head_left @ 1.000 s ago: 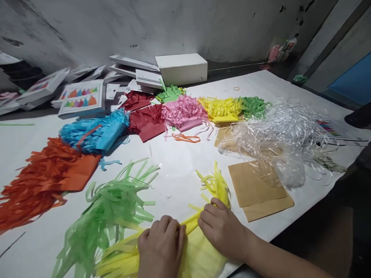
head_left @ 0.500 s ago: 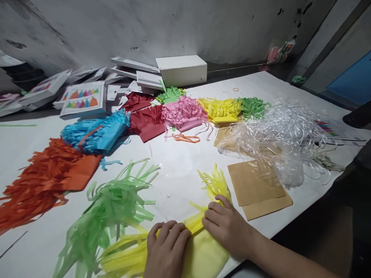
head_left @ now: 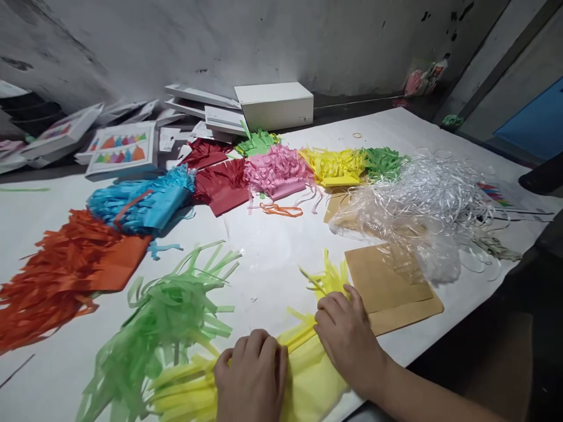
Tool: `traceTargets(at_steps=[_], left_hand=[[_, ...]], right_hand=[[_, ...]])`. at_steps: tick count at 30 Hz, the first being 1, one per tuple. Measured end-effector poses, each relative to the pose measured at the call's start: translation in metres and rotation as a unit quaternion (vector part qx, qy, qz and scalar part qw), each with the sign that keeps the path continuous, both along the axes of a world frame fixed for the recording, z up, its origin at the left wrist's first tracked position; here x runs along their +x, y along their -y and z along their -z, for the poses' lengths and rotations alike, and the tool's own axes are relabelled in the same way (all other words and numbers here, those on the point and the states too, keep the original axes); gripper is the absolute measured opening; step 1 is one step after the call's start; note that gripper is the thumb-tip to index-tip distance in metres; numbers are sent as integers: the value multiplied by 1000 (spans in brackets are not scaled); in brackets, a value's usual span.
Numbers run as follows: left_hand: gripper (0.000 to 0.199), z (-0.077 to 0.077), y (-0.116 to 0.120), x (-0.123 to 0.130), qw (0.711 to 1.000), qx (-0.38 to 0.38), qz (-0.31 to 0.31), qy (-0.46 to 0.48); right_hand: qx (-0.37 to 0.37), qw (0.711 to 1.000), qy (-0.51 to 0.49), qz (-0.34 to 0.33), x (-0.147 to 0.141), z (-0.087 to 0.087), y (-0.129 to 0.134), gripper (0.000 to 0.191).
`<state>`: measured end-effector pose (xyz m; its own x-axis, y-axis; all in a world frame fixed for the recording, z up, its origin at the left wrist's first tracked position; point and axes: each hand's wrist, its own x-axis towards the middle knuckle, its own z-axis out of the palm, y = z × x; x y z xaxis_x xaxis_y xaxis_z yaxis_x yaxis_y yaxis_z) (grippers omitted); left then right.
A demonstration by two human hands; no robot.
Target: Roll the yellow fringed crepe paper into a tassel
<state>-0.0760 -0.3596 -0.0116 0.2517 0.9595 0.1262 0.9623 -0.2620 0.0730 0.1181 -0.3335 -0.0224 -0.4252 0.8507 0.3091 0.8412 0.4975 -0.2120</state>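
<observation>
A sheet of yellow tissue paper [head_left: 308, 375] cut into fringe strips lies at the near edge of the white table [head_left: 272, 252]. My left hand [head_left: 253, 378] presses down on its middle, fingers curled over the strips. My right hand [head_left: 347, 337] lies flat on the sheet's right part, fingertips at the base of the upright yellow fringe [head_left: 328, 281]. A bunch of light green fringed paper [head_left: 167, 316] rests just left of the yellow sheet, overlapping it.
Brown paper sheets [head_left: 387, 287] lie right of my right hand, under clear shredded plastic [head_left: 422, 205]. Orange [head_left: 65, 269], blue [head_left: 141, 202], dark red [head_left: 222, 184], pink [head_left: 277, 170], yellow [head_left: 334, 164] and green [head_left: 385, 161] fringed bundles line the back. White boxes [head_left: 272, 105] stand by the wall.
My right hand has slid a little right and forward along the yellow sheet toward the brown paper. My left hand shifted slightly right on the strips.
</observation>
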Motion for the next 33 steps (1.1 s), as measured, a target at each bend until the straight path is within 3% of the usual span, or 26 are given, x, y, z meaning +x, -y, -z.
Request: traceTargets(at_steps=[4,6,12,16,19,26,33], left_hand=[[24,2,-1,-2,1000,13,-3,13],[26,3,-2,-5,997,40,14,59],[25,9,-1,-8,976,100,96,166],[25,15,-1,-5,967,125,108,193],[27,18,-1,-6,968,108,99,204],[17,18,2,-16,971,53,91,215],[24,9,3,-4,993,1,27,116]], right_hand=[[28,983,18,-178,0,-3,-4,18],[26,977,34,-207,-1,-1,-6,20],[3,987,-4,-159,-7,5,-8,20],[3,982,5,-189,-11,4,-7,15],[-3,980,-2,-198,-3,3,-7,21],[-20,986,-80,-145,25,5,-2,27],[-41,997,24,-53,6,-1,-2,18]])
